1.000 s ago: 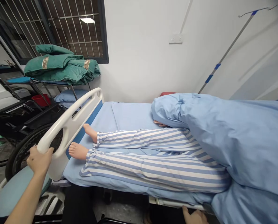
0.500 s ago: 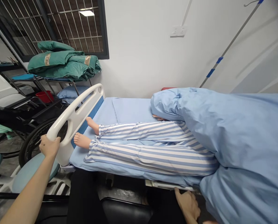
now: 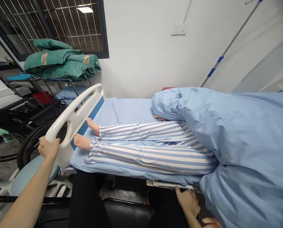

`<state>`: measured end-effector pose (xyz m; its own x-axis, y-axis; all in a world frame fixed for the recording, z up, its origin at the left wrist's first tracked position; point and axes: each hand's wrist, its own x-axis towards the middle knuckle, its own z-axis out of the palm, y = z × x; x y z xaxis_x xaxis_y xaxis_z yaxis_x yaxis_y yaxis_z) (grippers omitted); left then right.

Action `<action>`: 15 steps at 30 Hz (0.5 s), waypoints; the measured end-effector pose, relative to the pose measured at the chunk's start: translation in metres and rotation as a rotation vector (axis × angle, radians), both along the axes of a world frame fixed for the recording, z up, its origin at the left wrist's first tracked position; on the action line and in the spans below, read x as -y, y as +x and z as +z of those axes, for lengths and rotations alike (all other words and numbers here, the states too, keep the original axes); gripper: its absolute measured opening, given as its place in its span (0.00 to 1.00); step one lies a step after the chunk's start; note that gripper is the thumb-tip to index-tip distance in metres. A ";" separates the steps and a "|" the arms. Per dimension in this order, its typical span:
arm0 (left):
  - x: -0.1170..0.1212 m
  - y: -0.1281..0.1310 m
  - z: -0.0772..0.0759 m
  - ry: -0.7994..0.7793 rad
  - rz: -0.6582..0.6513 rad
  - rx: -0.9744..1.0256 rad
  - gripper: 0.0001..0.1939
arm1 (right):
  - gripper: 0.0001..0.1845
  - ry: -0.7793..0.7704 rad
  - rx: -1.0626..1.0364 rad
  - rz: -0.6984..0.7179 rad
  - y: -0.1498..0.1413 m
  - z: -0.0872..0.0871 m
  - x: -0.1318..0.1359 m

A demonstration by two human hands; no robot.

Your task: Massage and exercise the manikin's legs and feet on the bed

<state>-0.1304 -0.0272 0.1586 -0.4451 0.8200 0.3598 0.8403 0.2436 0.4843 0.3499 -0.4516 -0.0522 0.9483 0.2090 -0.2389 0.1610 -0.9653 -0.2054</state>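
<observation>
My left hand (image 3: 48, 148) is closed over the white footboard (image 3: 77, 117), fingers curled firmly round its top bar. Just past it, the manikin's bare feet (image 3: 82, 141) lie on the blue sheet (image 3: 131, 110) well apart from my hand, with striped trousers (image 3: 151, 155) running right under a bunched blue quilt (image 3: 246, 136). Far right, my right hand (image 3: 187, 202) is at the metal side rail (image 3: 170, 184), fingers spread against its underside — whether they truly grip, I cannot tell. The work in hand is at the bed's frame, not on the manikin.
</observation>
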 end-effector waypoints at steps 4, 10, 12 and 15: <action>-0.001 -0.001 0.001 -0.001 -0.012 -0.010 0.37 | 0.35 0.031 -0.015 -0.012 0.003 -0.003 0.000; 0.014 -0.004 -0.014 0.040 -0.084 0.074 0.40 | 0.34 0.015 -0.029 -0.002 0.007 -0.008 0.002; 0.038 0.003 -0.033 0.094 -0.092 0.098 0.43 | 0.34 0.004 -0.018 0.014 0.007 -0.009 0.004; 0.091 0.024 -0.075 0.123 -0.150 0.080 0.42 | 0.34 -0.031 -0.004 0.050 0.007 -0.012 0.006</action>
